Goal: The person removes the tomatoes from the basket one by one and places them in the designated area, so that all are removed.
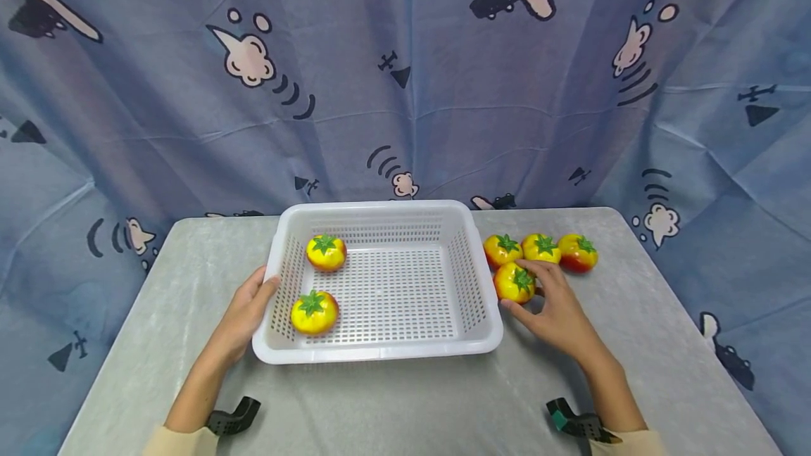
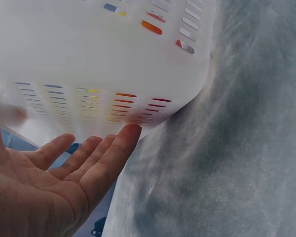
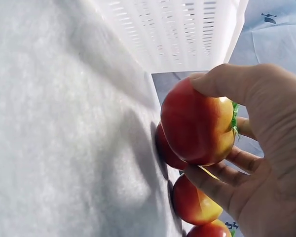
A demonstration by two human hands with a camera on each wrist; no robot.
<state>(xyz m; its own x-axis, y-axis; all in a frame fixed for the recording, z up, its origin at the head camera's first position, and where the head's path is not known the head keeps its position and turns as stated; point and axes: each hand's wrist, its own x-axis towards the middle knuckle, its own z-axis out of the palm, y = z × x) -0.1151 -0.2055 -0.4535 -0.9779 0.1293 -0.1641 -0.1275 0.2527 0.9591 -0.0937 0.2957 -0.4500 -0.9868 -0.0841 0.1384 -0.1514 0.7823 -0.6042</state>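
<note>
A white plastic basket (image 1: 393, 353) with slotted walls stands on the table, two yellow-red tomatoes (image 1: 326, 253) with green leafy tops inside it on the left. My left hand (image 1: 243, 312) holds the basket's left side, thumb at the rim; in the left wrist view its fingers (image 2: 106, 168) touch the outer wall. Just outside the basket's right wall, my right hand (image 1: 557, 308) grips another tomato (image 3: 197, 123) between thumb and fingers. Whether that tomato touches the table I cannot tell. Three more tomatoes (image 1: 578, 253) sit in a row behind it.
The grey table (image 1: 393, 407) reaches back to a blue curtain (image 1: 405, 90) printed with planes and clouds. Black straps with small mounts (image 1: 234, 417) sit on both wrists. The basket's right wall (image 3: 172, 34) rises close to the gripped tomato.
</note>
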